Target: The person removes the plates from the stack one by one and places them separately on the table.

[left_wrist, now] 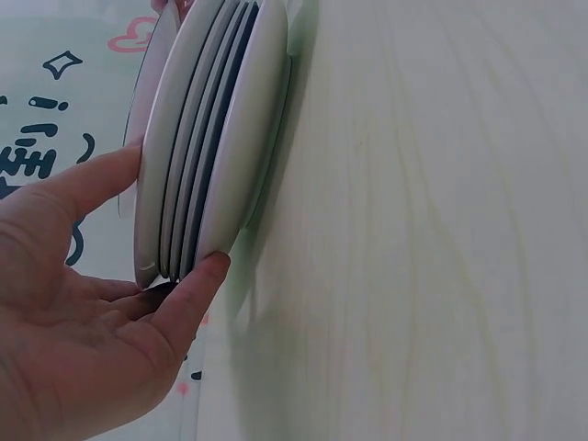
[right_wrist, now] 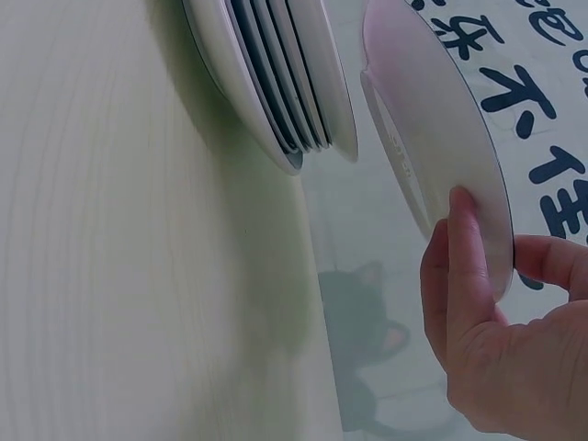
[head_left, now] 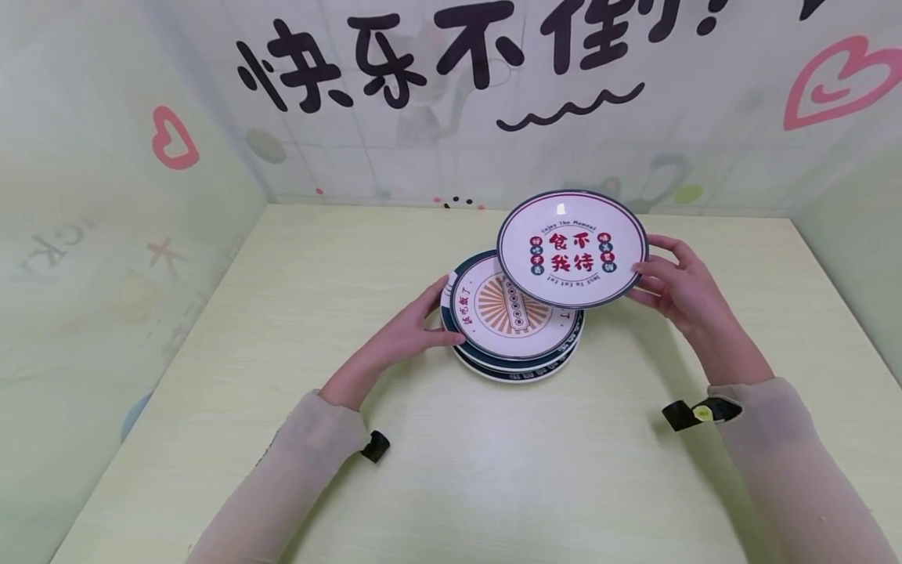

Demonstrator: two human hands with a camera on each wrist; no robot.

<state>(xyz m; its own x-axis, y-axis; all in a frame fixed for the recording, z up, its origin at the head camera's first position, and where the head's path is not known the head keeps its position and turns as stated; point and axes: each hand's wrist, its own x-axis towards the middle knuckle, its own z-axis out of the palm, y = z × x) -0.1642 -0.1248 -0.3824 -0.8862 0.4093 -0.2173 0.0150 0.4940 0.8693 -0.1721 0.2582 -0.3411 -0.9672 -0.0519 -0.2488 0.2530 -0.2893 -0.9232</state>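
A white plate point(head_left: 574, 243) with a dark rim line and red and teal lettering is held tilted above the stack's right back part by my right hand point(head_left: 683, 286). In the right wrist view that hand point(right_wrist: 514, 340) has its thumb on one face and fingers against the underside of the plate point(right_wrist: 441, 119). My left hand point(head_left: 412, 333) grips the left edge of a stack of plates point(head_left: 479, 301), whose top plate bears an orange sunburst. In the left wrist view its fingers point(left_wrist: 197, 289) and thumb span the stacked rims point(left_wrist: 184, 184).
The stack stands on a pale wood-grain table point(head_left: 451, 470). A printed wall point(head_left: 423, 157) with black characters and pink hearts rises behind the table, and side panels point(head_left: 92, 235) flank it. Black wrist straps point(head_left: 680, 415) show at both sleeves.
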